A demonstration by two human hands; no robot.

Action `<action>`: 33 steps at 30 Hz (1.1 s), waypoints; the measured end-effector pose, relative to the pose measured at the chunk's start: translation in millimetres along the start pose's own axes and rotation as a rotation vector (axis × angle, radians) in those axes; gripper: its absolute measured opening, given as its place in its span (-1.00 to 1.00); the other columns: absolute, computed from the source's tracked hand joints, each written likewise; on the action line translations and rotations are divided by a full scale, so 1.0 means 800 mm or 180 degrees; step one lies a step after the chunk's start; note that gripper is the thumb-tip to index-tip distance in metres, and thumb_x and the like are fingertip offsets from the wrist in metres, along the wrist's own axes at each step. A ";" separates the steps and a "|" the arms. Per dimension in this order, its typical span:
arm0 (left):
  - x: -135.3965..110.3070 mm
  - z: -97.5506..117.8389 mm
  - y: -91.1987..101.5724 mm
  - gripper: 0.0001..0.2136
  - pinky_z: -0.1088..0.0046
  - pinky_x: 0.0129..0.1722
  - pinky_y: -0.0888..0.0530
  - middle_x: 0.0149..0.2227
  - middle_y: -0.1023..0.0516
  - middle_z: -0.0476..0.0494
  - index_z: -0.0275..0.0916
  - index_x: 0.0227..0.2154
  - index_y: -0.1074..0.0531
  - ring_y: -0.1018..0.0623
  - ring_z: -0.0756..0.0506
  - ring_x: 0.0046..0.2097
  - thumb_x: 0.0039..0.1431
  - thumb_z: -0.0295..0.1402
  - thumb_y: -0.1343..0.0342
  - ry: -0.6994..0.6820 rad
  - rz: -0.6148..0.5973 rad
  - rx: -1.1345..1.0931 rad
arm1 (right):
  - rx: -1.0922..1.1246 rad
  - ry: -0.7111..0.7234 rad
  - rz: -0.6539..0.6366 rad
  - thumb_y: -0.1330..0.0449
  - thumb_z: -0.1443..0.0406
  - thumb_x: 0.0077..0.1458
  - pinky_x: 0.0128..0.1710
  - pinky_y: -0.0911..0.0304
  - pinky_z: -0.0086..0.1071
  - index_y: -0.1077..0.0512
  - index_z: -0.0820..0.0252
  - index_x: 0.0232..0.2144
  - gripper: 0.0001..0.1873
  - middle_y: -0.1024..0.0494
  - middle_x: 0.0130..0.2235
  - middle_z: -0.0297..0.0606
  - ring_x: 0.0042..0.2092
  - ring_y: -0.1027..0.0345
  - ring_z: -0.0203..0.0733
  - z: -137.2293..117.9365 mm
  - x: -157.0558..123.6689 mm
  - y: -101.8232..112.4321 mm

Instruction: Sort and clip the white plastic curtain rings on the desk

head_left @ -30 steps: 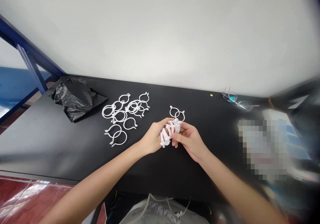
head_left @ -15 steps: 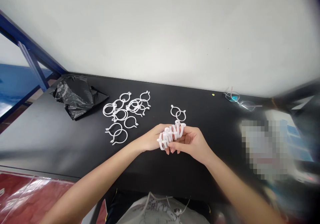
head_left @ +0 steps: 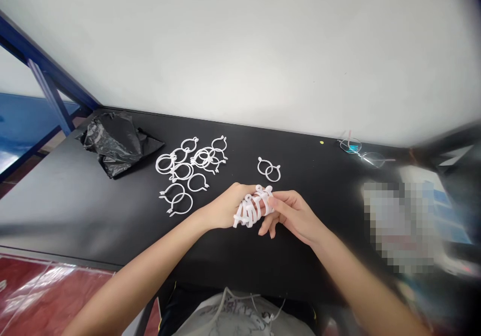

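Observation:
Several white plastic curtain rings (head_left: 248, 212) are bunched around the fingers of my left hand (head_left: 227, 206), which is closed on them. My right hand (head_left: 295, 213) meets it from the right, thumb and index finger pinching a ring at the right end of the bunch. Its other fingers curl below. Just beyond my hands, a pair of overlapping curtain rings (head_left: 266, 167) lies on the black table (head_left: 233, 261). Left of them spreads a loose group of similar rings (head_left: 183, 171), each with a gap and small knobbed ends.
A crumpled black plastic bag (head_left: 112, 143) lies at the back left. Eyeglasses (head_left: 361, 151) rest near the wall at the back right, beside a small yellow speck (head_left: 321, 142). A blurred, pixelated item (head_left: 398, 226) is at the right. Blue metal framing (head_left: 48, 85) stands at the left.
The bunch of rings has shifted slightly left and spread along my left fingers. My right thumb has moved from the bunch's lower middle up to its right end.

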State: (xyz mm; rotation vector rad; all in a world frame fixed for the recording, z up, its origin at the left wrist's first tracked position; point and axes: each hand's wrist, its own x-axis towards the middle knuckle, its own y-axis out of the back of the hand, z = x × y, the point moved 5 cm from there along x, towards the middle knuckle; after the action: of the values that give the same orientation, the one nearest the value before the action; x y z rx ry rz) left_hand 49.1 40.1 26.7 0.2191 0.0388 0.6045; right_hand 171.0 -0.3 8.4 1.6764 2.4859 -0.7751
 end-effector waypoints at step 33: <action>-0.003 0.004 0.006 -0.88 0.57 -0.42 -0.31 -0.41 -0.50 -0.03 -0.34 -0.27 -0.43 -0.42 0.04 -0.43 0.24 -0.41 -0.03 -0.0157 -0.0106 0.0696 | -0.0843 0.0547 -0.0086 -0.27 0.18 0.13 -0.67 -0.27 -0.53 -0.49 0.31 -0.63 -0.61 -0.41 -0.42 -0.29 -0.57 -0.27 -0.44 -0.011 -0.005 0.003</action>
State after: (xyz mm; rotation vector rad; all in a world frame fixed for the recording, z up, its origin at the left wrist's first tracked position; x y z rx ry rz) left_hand 45.3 42.0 30.5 0.4445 0.0608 0.5614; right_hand 176.9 1.1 16.5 1.6801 2.5870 -0.2953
